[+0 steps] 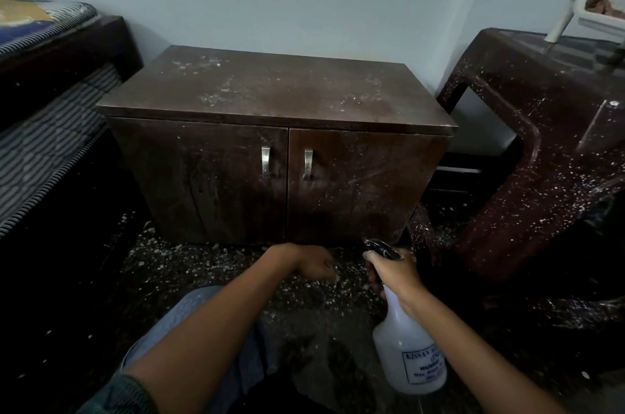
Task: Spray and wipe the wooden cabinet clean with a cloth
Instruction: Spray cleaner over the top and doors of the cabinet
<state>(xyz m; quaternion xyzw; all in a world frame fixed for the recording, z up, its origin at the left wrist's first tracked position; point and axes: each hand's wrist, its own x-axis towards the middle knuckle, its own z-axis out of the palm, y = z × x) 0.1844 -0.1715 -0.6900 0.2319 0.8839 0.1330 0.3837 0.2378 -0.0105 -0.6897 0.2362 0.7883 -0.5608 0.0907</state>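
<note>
My right hand point(389, 273) is curled tight round the neck of the spray bottle point(411, 358); my left hand point(313, 263) hangs loose, holding nothing; the wooden cabinet point(277, 92) stands ahead by the wall point(304, 1), its top dotted white.

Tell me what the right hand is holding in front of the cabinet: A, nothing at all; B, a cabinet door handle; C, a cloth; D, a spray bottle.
D: the right hand grips the neck of the white spray bottle, its nozzle pointing toward the cabinet, while the left hand holds nothing.
</note>
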